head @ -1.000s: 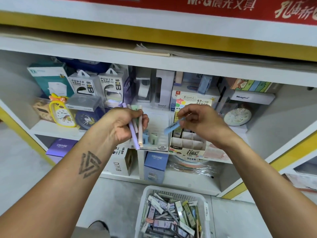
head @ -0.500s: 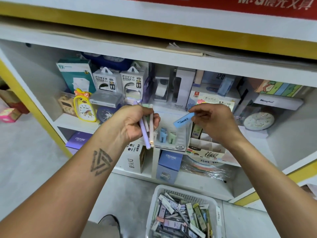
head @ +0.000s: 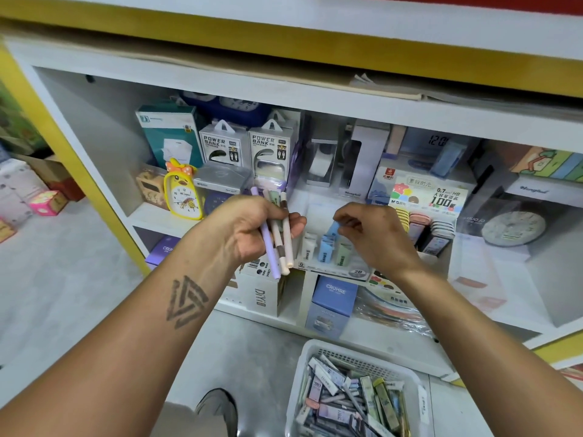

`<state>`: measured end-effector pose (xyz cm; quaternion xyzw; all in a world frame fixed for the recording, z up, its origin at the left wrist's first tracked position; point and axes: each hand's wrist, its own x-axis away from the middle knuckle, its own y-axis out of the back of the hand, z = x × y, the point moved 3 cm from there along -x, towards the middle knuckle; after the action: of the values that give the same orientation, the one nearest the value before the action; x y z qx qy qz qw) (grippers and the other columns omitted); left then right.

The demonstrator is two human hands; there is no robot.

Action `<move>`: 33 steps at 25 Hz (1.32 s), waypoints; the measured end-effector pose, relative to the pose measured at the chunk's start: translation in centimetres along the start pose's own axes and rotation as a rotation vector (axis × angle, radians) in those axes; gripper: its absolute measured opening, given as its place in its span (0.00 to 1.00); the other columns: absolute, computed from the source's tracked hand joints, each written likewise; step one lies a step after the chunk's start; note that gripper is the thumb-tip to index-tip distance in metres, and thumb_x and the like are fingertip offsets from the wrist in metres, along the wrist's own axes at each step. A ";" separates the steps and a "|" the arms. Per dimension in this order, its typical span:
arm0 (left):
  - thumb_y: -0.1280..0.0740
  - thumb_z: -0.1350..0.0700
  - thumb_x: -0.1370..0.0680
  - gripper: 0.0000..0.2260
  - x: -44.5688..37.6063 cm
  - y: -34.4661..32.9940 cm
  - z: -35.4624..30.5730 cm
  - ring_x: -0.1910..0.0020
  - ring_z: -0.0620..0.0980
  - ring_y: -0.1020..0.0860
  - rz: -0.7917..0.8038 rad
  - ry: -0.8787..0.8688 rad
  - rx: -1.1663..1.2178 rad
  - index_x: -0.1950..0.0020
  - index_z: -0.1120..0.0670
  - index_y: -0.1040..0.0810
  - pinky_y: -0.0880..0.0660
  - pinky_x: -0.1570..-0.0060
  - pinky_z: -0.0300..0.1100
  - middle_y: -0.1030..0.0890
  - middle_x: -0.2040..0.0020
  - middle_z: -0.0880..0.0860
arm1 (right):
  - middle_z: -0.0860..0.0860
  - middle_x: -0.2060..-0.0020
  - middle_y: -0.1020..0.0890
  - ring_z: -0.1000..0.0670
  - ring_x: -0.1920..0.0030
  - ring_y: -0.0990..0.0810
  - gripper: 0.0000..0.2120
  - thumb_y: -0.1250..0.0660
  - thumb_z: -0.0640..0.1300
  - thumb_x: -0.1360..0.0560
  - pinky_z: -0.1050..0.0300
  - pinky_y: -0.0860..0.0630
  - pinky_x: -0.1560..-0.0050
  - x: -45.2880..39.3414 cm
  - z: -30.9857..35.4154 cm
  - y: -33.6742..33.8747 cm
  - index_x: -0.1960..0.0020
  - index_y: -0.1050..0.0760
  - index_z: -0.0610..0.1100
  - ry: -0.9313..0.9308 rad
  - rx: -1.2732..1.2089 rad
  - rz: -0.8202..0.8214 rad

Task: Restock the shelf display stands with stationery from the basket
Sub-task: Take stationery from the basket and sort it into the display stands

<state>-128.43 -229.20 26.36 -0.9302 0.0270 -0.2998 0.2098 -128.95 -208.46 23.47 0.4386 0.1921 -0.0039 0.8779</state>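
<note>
Stationery in play: a blue lead case [head: 333,230] pinched in the right hand [head: 373,236], its end down toward the clear display stand [head: 318,216] just below. The left hand [head: 252,228] grips a bunch of pens [head: 279,244], long axes near upright, beside the stand. Farther down, the basket [head: 353,395] holds more stock.

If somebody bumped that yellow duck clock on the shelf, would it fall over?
Probably fairly easily. The yellow duck clock stands tall and narrow on the shelf, so a push near its bow would likely tip it. It looks like light plastic, so it might also slide. It stands near the shelf's front edge, so falling forward could drop it off.
</note>
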 end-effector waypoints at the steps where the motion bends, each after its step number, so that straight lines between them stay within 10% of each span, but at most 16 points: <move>1: 0.42 0.72 0.20 0.09 0.1 0.2 0.0 0.65 0.58 0.16 0.005 0.007 -0.002 0.42 0.70 0.27 0.17 0.67 0.49 0.19 0.57 0.66 | 0.52 0.55 0.15 0.55 0.55 0.18 0.11 0.28 0.35 0.25 0.63 0.22 0.47 -0.1 0.0 -0.2 0.45 0.17 0.44 0.008 0.010 0.010; 17: 0.40 0.69 0.20 0.08 0.7 -0.2 0.6 0.60 0.57 0.16 0.052 0.088 -0.095 0.53 0.68 0.22 0.18 0.62 0.50 0.16 0.62 0.61 | 0.50 0.55 0.13 0.51 0.55 0.16 0.08 0.28 0.35 0.25 0.52 0.19 0.48 -0.2 0.8 -0.2 0.48 0.15 0.43 0.142 0.106 0.098; 23: 0.41 0.70 0.20 0.07 0.7 -0.3 0.7 0.64 0.56 0.15 0.062 0.081 -0.097 0.51 0.69 0.23 0.17 0.63 0.51 0.16 0.61 0.62 | 0.52 0.36 0.21 0.50 0.37 0.25 0.23 0.39 0.29 0.23 0.54 0.29 0.34 -0.2 0.4 -1.0 0.33 0.22 0.46 0.086 0.264 0.346; 30: 0.37 0.70 0.21 0.07 1.3 -3.1 1.7 0.63 0.56 0.15 0.192 0.072 -0.189 0.46 0.69 0.22 0.17 0.59 0.48 0.16 0.58 0.64 | 0.50 0.55 0.13 0.53 0.59 0.17 0.13 0.27 0.50 0.26 0.57 0.24 0.59 -0.2 2.2 1.7 0.44 0.17 0.47 -0.346 -0.686 0.180; 33: 0.37 0.69 0.21 0.08 1.6 -5.1 2.6 0.62 0.57 0.15 0.264 0.099 -0.209 0.45 0.71 0.23 0.17 0.57 0.50 0.16 0.59 0.65 | 0.46 0.59 0.15 0.48 0.59 0.19 0.11 0.26 0.44 0.28 0.53 0.25 0.56 0.4 1.6 2.7 0.49 0.16 0.40 -0.451 -0.872 0.130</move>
<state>-126.03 -223.87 27.40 -0.9195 0.1903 -0.3104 0.1480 -127.55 -207.99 26.28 0.0300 -0.0468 0.0368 0.9978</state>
